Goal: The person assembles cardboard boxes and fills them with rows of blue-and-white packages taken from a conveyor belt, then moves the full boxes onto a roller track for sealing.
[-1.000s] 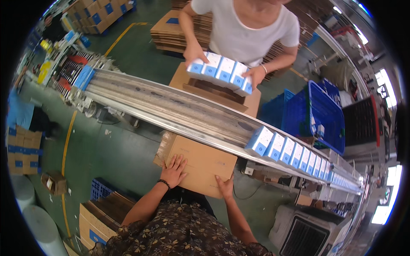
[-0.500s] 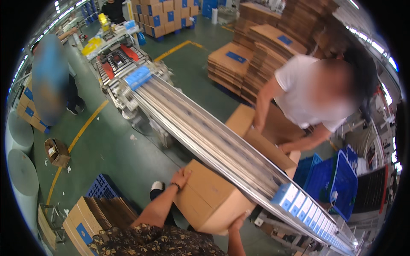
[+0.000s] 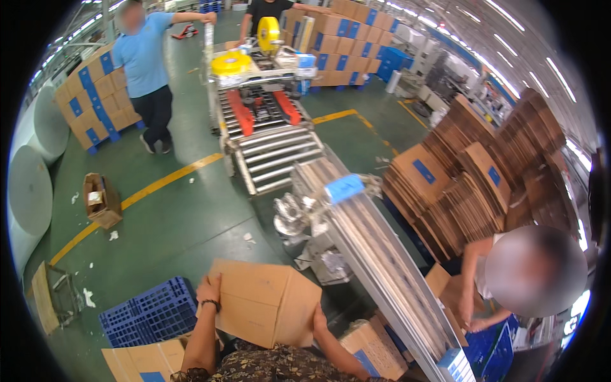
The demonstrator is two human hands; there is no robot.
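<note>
Both hands — left hand (image 3: 209,291), right hand (image 3: 319,317) — clasp the plain brown cardboard box (image 3: 264,302), lifted beside the long metal conveyor (image 3: 382,254); next comes setting it down squarely.

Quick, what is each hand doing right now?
Left hand: gripping the left edge of the cardboard box.
Right hand: pressed on the box's right side, holding it.

Cardboard box (image 3: 264,304) between hands; conveyor (image 3: 382,254) right; crate (image 3: 149,312) left.

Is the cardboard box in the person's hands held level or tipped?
Tipped: the cardboard box sits skewed between the left hand and right hand, one corner raised.
</note>
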